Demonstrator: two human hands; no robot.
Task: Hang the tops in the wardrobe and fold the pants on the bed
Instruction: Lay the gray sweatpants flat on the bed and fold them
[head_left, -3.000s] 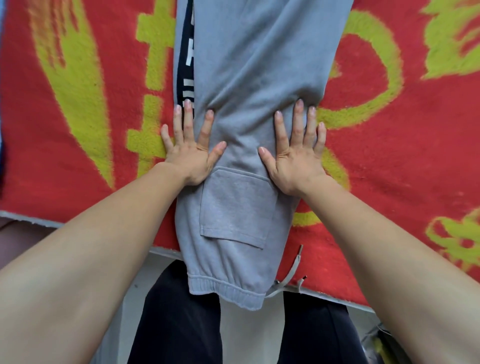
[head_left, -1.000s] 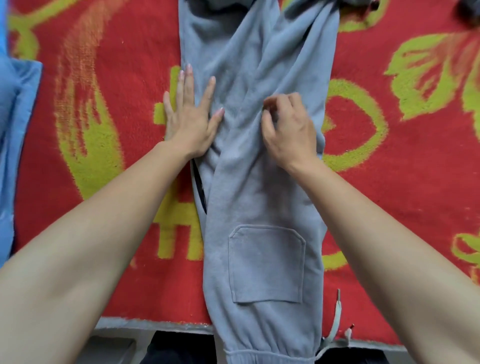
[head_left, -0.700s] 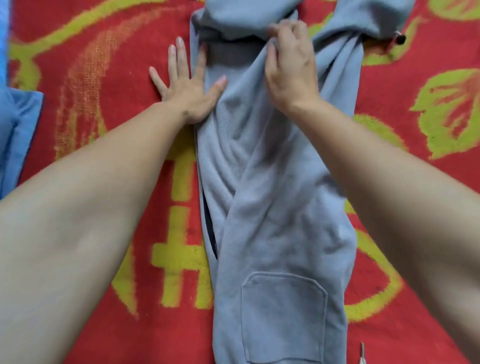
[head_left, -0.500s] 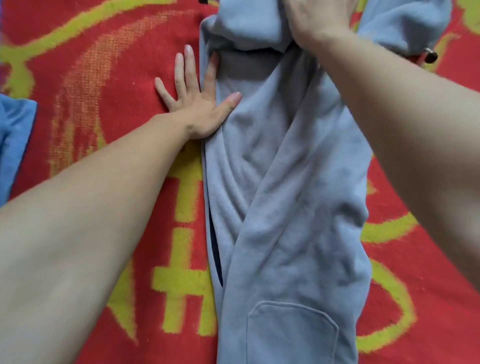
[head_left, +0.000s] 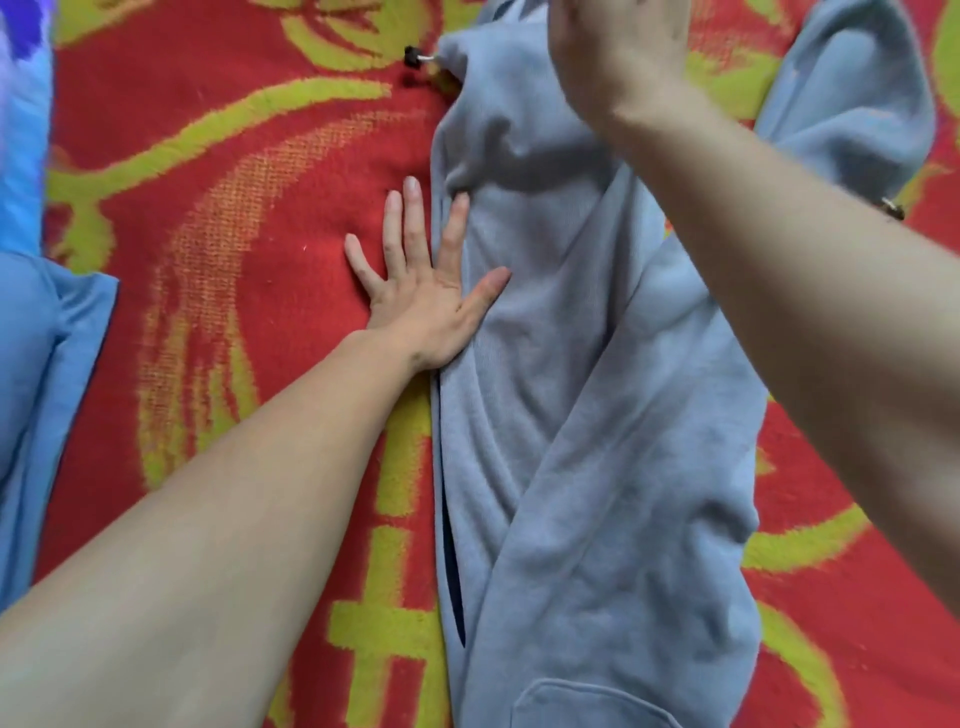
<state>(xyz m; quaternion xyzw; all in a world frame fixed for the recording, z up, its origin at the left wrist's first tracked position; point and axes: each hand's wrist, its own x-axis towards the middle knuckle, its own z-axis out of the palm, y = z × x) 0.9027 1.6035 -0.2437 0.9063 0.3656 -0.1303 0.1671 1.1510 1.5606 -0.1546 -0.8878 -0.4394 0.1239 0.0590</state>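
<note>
left hand (head_left: 421, 291) grip: apart, fingers flat, pinning the left edge of the grey sweatpants (head_left: 597, 415)
right hand (head_left: 618, 57) grip: cannot tell, fingers cut off at frame top
pants: lengthwise on the bed's red blanket (head_left: 234, 182), legs overlapped, rumpled
to do: crosswise folds; wardrobe unseen

Grey sweatpants (head_left: 597, 415) lie lengthwise on the bed, legs overlapped and rumpled, patch pocket facing up.
</note>
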